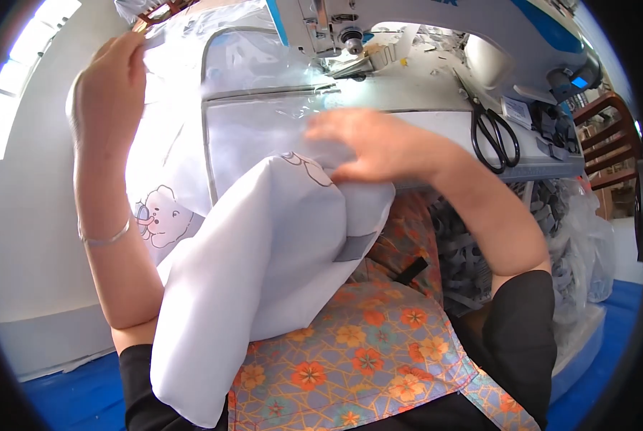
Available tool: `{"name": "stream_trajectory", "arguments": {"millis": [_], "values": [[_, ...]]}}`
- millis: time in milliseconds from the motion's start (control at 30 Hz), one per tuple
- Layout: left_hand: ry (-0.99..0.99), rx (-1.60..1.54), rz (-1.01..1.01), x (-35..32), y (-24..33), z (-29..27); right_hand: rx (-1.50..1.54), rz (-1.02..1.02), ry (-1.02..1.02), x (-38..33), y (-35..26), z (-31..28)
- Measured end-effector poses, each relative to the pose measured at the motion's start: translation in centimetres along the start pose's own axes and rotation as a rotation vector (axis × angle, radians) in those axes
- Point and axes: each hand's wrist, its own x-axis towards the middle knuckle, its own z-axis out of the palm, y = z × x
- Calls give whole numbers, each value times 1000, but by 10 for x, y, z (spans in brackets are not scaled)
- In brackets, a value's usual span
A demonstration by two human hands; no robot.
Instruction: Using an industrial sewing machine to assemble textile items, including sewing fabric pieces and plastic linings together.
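Note:
A large piece of white fabric (pixel 214 287) with a printed cartoon animal (pixel 165 215) drapes from the sewing table over my lap. On it lies a clear plastic panel (pixel 250 133) edged with grey binding. My left hand (pixel 112 79) is raised at the far left, its fingers closed at the edge of the plastic and fabric; the exact grip is hard to see. Slightly smeared by motion, my right hand (pixel 368 144) reaches across the panel below the sewing machine (pixel 350 39). Its fingers are apart, with the thumb close to a fold of the white fabric.
Black-handled scissors (pixel 492 136) lie on the table at the right, near small dark items (pixel 551 129). Below the table edge hangs a clear bag (pixel 587 237) beside many grey strips (pixel 472 244). A wooden chair (pixel 609 136) stands at the far right.

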Motion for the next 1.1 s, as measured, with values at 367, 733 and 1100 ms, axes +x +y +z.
{"name": "stream_trajectory", "arguments": {"millis": [367,733,1100], "values": [[-1115,-1420,-331,-30,146,-26,840,298,643,15,15,-2],[-414,-765,-266,-84,83,141,485,126,355,-27,20,-3],[-407,-1086,10,-69,75,147,71,393,319,-24,12,17]]}}
